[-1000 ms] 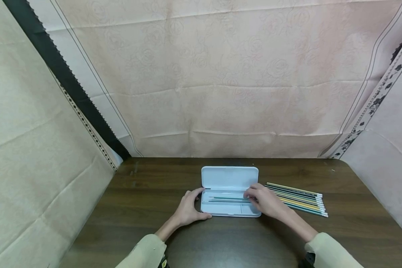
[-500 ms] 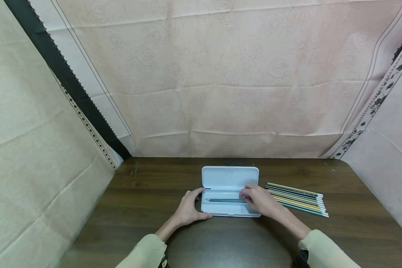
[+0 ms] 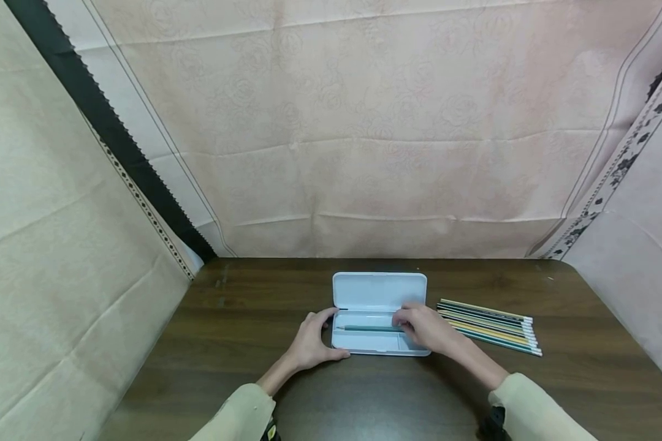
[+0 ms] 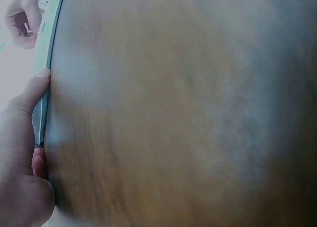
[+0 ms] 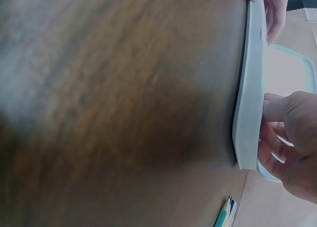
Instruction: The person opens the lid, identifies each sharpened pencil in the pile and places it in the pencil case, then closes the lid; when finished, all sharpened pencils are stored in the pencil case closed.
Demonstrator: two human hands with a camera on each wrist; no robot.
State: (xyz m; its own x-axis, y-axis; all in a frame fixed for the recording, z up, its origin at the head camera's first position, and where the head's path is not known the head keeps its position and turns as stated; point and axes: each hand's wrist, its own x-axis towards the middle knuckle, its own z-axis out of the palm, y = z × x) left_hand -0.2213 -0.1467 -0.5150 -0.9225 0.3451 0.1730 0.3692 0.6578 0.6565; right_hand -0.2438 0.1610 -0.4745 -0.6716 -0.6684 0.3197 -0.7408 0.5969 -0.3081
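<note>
A light-blue pencil case lies open on the table, its lid raised at the back. My left hand grips the case's left end, thumb at the front corner and fingers at the rear. Inside the tray lies a dark green pencil, tip to the left. My right hand reaches into the right half of the tray and pinches the pencil's right end, which its fingers hide. In the right wrist view, the thumb and fingertips of that right hand are down behind the case's front wall.
Right of the case, a row of several pencils in green, yellow and dark colours lies on the brown wooden table, white ends to the right. Pale patterned cloth hangs behind the table and along both sides.
My right hand has moved left and lowered a pencil into the tray; two pencils showed apart before, and now they appear as one line. The left hand has stayed on the case.
</note>
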